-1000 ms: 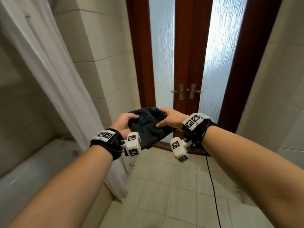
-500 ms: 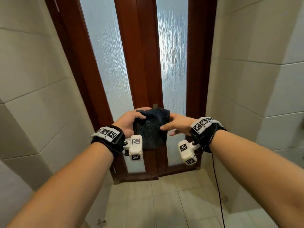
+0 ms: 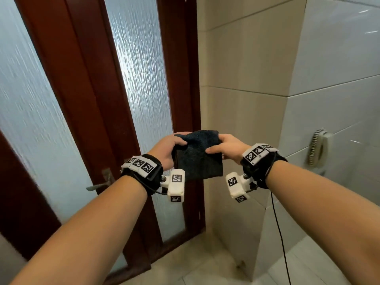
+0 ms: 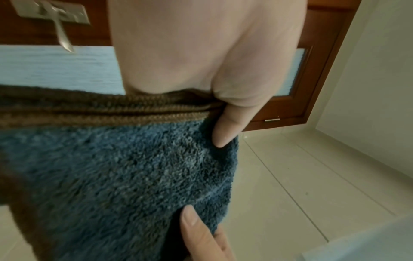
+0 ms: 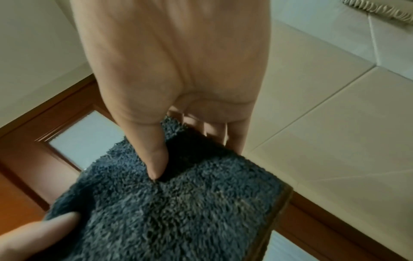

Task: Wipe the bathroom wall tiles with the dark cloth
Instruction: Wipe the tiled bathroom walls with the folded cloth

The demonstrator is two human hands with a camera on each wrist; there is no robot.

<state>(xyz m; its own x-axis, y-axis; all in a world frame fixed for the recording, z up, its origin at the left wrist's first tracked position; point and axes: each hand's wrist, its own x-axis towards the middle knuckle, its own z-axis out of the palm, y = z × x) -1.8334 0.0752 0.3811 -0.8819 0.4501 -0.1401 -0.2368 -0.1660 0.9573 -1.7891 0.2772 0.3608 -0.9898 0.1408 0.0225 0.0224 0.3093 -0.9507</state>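
A folded dark blue terry cloth [image 3: 198,156] with a brown hem hangs at chest height between both my hands, in front of the door edge. My left hand [image 3: 170,147] pinches its upper left edge, thumb on the near face [image 4: 225,130]. My right hand [image 3: 225,146] pinches the upper right edge, thumb pressed into the pile [image 5: 156,159], fingers behind. In the wrist views the cloth [image 4: 116,176] [image 5: 178,211] fills the lower half. Cream wall tiles [image 3: 244,83] stand just behind and right of the cloth; glossy paler tiles [image 3: 333,112] cover the right wall.
A dark red wooden door [image 3: 86,103] with frosted glass panels [image 3: 141,79] fills the left, with a metal lever handle [image 3: 98,185]. A wall phone with a coiled cord [image 3: 318,148] hangs on the right wall. A black cable [image 3: 279,233] drops from my right wrist. Tiled floor [image 3: 205,266] below.
My view has swung right, from the shower curtain and tub to the door and the right corner. Both hands kept hold of the cloth, which now hangs flatter.
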